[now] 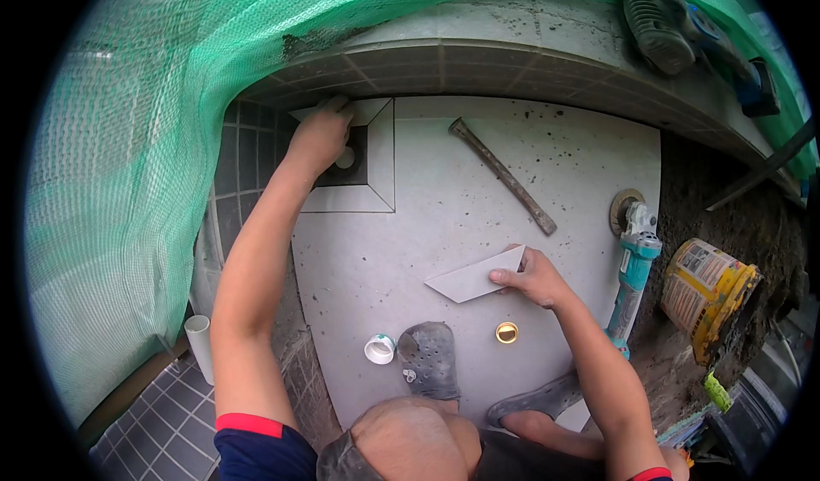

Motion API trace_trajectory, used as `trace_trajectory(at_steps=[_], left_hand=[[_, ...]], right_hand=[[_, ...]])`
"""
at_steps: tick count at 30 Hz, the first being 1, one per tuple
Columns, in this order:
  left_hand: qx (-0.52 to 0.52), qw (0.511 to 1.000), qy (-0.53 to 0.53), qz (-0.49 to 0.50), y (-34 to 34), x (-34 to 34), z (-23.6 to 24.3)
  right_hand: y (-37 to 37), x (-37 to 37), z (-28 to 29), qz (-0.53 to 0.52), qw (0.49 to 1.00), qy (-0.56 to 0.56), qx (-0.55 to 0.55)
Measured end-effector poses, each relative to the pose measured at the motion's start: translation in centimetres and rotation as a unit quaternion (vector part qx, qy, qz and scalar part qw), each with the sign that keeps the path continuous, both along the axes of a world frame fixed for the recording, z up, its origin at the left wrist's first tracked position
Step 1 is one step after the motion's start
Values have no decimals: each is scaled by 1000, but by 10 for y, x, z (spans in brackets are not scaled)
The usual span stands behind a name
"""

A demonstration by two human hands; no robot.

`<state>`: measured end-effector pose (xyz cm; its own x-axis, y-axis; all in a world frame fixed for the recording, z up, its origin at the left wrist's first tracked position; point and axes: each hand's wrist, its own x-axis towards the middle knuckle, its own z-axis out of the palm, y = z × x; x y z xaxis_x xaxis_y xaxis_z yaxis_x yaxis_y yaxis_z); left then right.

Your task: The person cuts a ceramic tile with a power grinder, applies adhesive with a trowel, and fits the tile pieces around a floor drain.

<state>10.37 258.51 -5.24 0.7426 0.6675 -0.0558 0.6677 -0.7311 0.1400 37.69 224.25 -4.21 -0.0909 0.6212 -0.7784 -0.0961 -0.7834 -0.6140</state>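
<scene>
My left hand (320,133) reaches to the far-left corner of the large pale tile (440,178), fingers curled at the inner edge of a mitred border of cut strips (378,154); what they grip is hidden. Beside it, a dark square recess (359,170) has a round opening. My right hand (538,276) holds a pale trapezoid tile piece (461,280), thumb on top, above the middle of the tile. A rusty metal chisel (504,178) lies diagonally between my hands. A white cap (379,349) and a gold-coloured cap (506,332) lie on the tile nearer me.
A teal angle grinder (634,267) lies at the right, beside dark mortar and a tipped yellow bucket (705,293). Grey power tools (675,37) sit on the tiled ledge. Green netting (120,199) hangs left and behind. A white pipe (199,353) stands lower left. My sandalled feet (427,357) are below.
</scene>
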Motion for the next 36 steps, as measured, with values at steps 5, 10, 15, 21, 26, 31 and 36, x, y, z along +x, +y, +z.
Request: trace_trajectory(at_steps=[5,10,15,21,26,31,36], left_hand=[[5,1000,16,-1,-1,2,1],[62,998,-24,-23,-1,-1,-3],[44,999,21,-18,-2,-1,-3],[17,999,46,4,-9,7,8],[60,998,17,4,-24,0,25],[-262,952,-160,11,-150,47,71],[-254,954,-157,-2,-242,61,89]], right_hand=[[-3,0,-2,-12,1000,-2,5],[-3,-1,-1,-13,1000,2,1],[-5,-1,-4,-22,1000,14,7],[0,1,3,-15,1000,7,3],[3,-3,4,-4,1000,17,-4],[9,-10,12,-54,997,-4,50],[39,-20,44,-79,993,55,70]])
